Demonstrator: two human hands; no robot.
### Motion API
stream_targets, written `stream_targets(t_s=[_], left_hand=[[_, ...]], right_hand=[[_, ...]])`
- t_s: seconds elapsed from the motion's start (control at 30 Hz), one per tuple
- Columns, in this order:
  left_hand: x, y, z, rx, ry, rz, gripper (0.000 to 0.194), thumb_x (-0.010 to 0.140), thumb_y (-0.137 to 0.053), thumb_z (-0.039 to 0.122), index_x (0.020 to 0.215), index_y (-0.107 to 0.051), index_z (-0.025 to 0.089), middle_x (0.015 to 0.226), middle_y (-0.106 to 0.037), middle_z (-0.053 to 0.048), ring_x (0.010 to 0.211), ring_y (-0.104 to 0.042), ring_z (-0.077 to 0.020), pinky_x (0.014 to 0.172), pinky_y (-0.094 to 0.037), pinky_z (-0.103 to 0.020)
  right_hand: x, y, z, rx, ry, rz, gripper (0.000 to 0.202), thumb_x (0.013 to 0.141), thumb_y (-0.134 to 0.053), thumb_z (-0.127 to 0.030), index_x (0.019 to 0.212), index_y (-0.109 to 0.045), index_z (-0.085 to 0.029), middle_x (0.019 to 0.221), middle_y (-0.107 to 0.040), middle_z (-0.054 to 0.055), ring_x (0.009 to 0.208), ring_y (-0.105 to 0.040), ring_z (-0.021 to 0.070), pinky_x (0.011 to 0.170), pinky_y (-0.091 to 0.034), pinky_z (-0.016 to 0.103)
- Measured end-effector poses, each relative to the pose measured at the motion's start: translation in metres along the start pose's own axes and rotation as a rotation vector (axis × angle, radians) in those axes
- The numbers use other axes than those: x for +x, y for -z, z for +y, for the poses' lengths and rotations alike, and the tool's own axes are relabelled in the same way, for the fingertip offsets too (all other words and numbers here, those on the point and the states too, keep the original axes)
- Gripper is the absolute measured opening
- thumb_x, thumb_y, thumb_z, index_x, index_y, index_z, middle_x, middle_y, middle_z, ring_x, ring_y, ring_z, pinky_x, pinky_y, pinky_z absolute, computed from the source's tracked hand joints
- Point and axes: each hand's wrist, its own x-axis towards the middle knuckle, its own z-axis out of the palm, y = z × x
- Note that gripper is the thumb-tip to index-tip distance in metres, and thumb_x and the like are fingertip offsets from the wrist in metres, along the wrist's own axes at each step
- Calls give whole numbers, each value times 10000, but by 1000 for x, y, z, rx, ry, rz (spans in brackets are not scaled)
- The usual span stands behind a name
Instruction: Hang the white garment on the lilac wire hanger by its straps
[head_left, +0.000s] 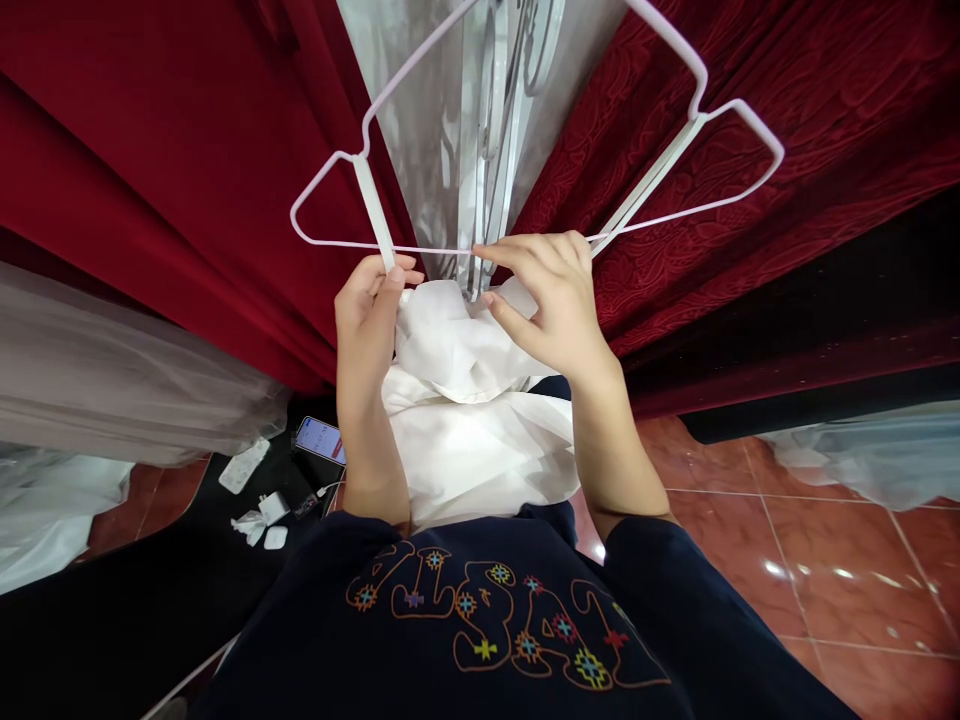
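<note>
A pale lilac hanger [759,130] hangs before me, its hook out of frame. Two white straps, one on each side, loop over the notches in its shoulders and run down to a sheer white garment [480,440]. My left hand [369,315] is closed at the foot of the left strap [373,205], pinching it between thumb and fingers. Over the garment's right upper part, my right hand [551,300] has its fingers stretched out and its thumb apart. Its index fingertip meets or nearly meets the hanger's bottom bar. The lower end of the right strap [649,185] passes behind this hand.
Red curtains [187,150] flank a pale sheer curtain and metal frame parts [491,120]. At lower left, a black surface [150,600] bears a lit phone [319,440], a white charger [274,508] and small white items. Reddish floor tiles [825,560] show at right.
</note>
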Motion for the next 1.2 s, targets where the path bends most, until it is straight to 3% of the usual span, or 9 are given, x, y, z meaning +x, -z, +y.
stream_targets(t_s=[0.2,0.33,0.4,0.53,0.73,0.9,0.97,1.1,1.2], left_hand=[[-3,32,58,-210,68,-220,687,898,-825,766,1266,-808,186,1298,-788,-194,1233,-745,-410,889,-648,-445],[12,50,76,-375,-63,-138,770,909,-769,824,1345,-752,189,1618,-660,-109,1628,-474,-385,1182,-579,-378],[15,53,69,-401,-148,-1,595,1048,-674,714,1342,-747,202,1667,-624,-41,1689,-399,-302,1233,-533,-324],[9,54,30,-290,-166,421,299,1078,-672,421,1305,-786,262,1538,-721,-30,1534,-598,-267,1100,-596,-340],[5,23,0,-93,-16,94,391,969,-836,587,1150,-777,246,1393,-773,-114,1344,-722,-328,1019,-637,-400],[4,-11,4,-248,-45,115,377,1047,-724,637,1049,-659,265,1120,-799,-76,1224,-785,-303,913,-655,-379],[2,-15,6,-277,-89,134,303,1059,-736,572,1034,-651,282,1041,-783,-51,1151,-797,-279,856,-651,-363],[0,-13,9,-319,-137,117,194,1084,-718,481,1033,-667,300,984,-761,-31,1055,-797,-243,754,-625,-328],[1,-11,11,-303,-119,117,236,1062,-741,522,1022,-656,305,974,-737,-41,1065,-786,-256,731,-613,-328]], right_hand=[[1,6,-4,45,-9,2,419,1075,-568,-533,1432,-724,-379,1385,-765,34,1278,-668,306,1221,-429,607],[1,10,-3,84,-11,3,402,1074,-574,-528,1398,-745,-363,1354,-778,43,1271,-675,301,1213,-423,600],[1,10,-1,73,-21,19,402,1068,-586,-530,1393,-750,-359,1351,-778,46,1259,-673,301,1204,-427,595],[0,4,1,52,-43,25,424,1058,-594,-542,1417,-740,-368,1374,-771,44,1268,-668,311,1205,-428,597],[2,-6,-15,106,-34,1,442,1071,-573,-537,1463,-701,-376,1413,-757,43,1326,-663,306,1228,-434,597],[5,-1,-28,163,-32,22,372,1069,-594,-498,1403,-718,-392,1396,-766,20,1348,-685,289,1326,-389,636],[4,-2,-27,223,-30,151,318,1072,-600,-467,1347,-739,-389,1368,-766,24,1366,-689,285,1310,-440,615],[-7,-15,-3,372,-116,792,310,1025,-668,-459,1307,-754,-361,1302,-728,63,1131,-737,253,993,-620,493],[-23,-27,24,376,-232,804,444,1011,-634,-540,1416,-693,-368,1457,-679,84,949,-719,212,883,-620,475]])
